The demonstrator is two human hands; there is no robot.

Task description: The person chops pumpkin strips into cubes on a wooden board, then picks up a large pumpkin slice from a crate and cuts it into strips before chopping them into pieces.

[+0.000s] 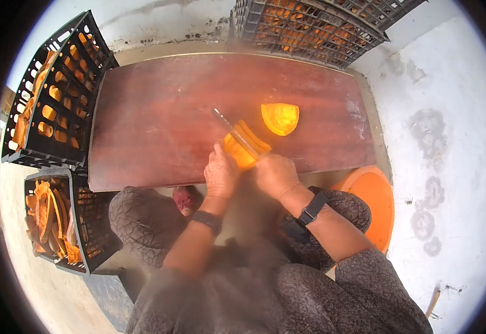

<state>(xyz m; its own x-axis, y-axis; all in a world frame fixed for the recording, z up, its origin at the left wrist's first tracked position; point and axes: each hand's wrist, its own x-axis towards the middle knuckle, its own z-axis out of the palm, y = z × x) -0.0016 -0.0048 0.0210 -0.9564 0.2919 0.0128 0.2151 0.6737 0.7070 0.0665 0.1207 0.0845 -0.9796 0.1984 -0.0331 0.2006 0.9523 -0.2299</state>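
Observation:
My right hand (277,175) is wrapped round the handle of a knife (235,132), whose blade slants up and left across a piece of pumpkin (233,151). The blade overlaps the orange flesh, and the handle is hidden in my fist. My left hand (220,173) grips the left side of the same piece at the near edge of the reddish-brown table (159,122). Just beyond and to the right, a second pumpkin piece (280,118), bright yellow-orange with a rounded edge, lies on the tabletop.
A black crate (79,47) of orange pieces stands left of the table, and another crate (95,234) with pumpkin strips sits below it. More filled crates (323,28) are stacked at the back. An orange tub (377,203) stands by my right knee, near the white wall (443,111).

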